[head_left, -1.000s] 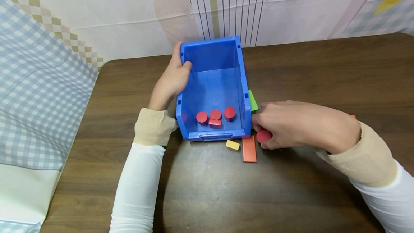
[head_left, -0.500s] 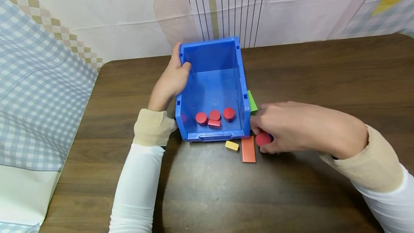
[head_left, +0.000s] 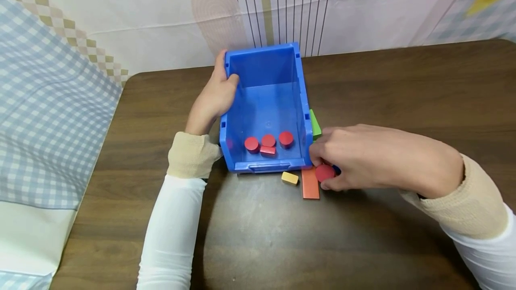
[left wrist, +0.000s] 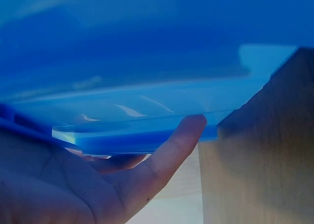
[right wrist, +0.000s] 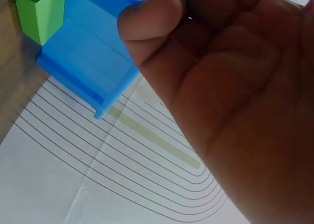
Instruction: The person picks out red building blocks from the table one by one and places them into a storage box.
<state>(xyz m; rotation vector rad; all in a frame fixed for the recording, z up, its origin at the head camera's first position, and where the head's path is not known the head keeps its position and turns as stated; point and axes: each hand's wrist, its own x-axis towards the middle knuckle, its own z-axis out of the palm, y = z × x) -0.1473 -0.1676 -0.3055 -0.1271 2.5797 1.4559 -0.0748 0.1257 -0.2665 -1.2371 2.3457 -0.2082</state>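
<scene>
A yellow block [head_left: 290, 178] and orange strip [head_left: 310, 185] lie before the blue bin [head_left: 268, 104]; beside the strip, the right hand [head_left: 367, 158] pinches a red disc [head_left: 324, 173], round face up. Four red pieces [head_left: 286, 139] sit in the bin's near end. It points lengthwise away, green block [head_left: 316, 125] at right, left hand [head_left: 215, 95] gripping its left wall.

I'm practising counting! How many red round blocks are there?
4. Inside the blue bin are the left one, the middle one and the right one; the right hand pinches the fourth one. Others may be hidden under that hand.
</scene>
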